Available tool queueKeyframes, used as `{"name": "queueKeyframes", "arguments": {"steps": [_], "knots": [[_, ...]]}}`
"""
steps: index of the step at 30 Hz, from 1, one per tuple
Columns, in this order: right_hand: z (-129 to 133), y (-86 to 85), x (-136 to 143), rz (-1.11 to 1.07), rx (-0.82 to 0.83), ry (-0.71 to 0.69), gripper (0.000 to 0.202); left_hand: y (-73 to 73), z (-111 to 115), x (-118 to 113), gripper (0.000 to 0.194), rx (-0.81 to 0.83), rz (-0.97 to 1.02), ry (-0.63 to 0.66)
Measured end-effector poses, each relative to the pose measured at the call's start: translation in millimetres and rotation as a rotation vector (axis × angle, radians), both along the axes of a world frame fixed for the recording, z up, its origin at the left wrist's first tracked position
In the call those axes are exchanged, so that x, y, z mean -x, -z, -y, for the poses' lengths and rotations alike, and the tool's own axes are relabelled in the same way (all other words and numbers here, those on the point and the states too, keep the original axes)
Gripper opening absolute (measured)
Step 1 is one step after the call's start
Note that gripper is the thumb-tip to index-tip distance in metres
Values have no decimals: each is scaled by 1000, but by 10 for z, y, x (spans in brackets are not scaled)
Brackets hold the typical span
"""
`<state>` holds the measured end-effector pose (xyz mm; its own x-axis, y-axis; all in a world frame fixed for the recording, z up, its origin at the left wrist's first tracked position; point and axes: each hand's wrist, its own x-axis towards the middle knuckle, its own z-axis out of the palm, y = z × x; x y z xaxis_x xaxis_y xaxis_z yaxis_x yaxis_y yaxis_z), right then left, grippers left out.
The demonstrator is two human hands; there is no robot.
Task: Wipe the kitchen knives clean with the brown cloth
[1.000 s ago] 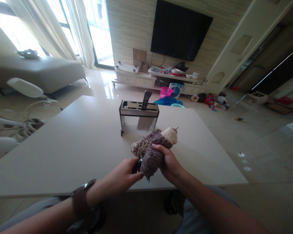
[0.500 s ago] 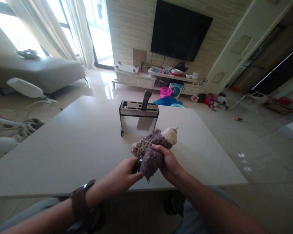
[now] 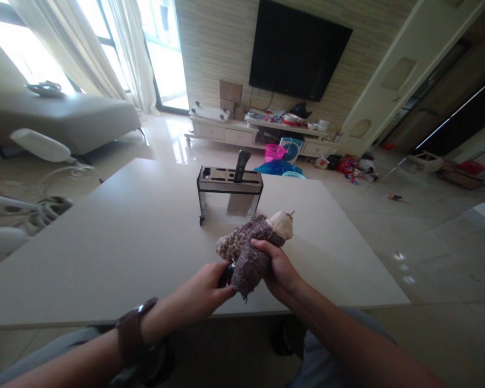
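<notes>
On the near side of the slotted knife block [image 3: 230, 187], a fuzzy brown-and-cream cloth [image 3: 250, 258] is being clasped by the right hand [image 3: 283, 274], with the thumb pressing on top. A black-handled tool [image 3: 226, 275] is being gripped by the left hand [image 3: 204, 288], close beside the cloth; its far end is being hidden by the folds, so whether it is a blade cannot be told. Both are being held over the white table [image 3: 125, 248]. For good control, the handle is best being kept steady while thick folds are being kept between fingers and any edge, with light, even pressure being applied. Another black handle [image 3: 241, 166] is being held upright by the block. No brand, label or writing is being shown legibly.
</notes>
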<state>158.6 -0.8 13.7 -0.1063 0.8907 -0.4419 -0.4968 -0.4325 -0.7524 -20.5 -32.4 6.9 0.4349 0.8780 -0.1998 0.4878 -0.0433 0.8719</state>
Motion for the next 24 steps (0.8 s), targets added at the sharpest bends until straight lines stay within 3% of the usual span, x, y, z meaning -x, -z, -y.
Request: {"name": "queueKeyframes", "arguments": {"steps": [24], "knots": [[1, -3, 2, -1, 0, 1, 36, -27, 12, 3, 31, 4, 4, -6]]}}
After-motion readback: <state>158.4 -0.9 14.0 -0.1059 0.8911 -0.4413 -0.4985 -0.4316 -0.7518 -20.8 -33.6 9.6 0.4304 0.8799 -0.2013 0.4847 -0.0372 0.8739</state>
